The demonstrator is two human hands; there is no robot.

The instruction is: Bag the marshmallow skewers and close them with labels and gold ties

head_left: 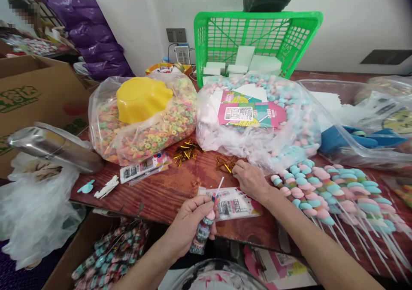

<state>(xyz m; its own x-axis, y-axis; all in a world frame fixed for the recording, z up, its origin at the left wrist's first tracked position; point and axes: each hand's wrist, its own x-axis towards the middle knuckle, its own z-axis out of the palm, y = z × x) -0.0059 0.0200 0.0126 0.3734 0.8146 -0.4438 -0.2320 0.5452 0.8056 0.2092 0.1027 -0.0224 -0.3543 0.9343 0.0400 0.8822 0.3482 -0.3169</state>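
My left hand (196,221) is closed round a marshmallow skewer in a printed clear bag (202,234), gripping the bag's gathered neck. The skewer's white stick (220,186) points up out of it. Across the table, my right hand (249,178) has its fingertips pinched at a small heap of gold twist ties (223,164); one tie shows at the fingertips. A larger bunch of gold twist ties (186,152) lies to its left. Flat printed bags (236,203) rest on the table between my hands.
Unwrapped marshmallow skewers (341,195) lie at right. Behind are a bag of candy rings (144,127) with a yellow bowl (143,99), a bag of marshmallows (299,127) and a green basket (257,15). A steel flask (54,146) stands left; wrapped skewers (109,255) fill a box below.
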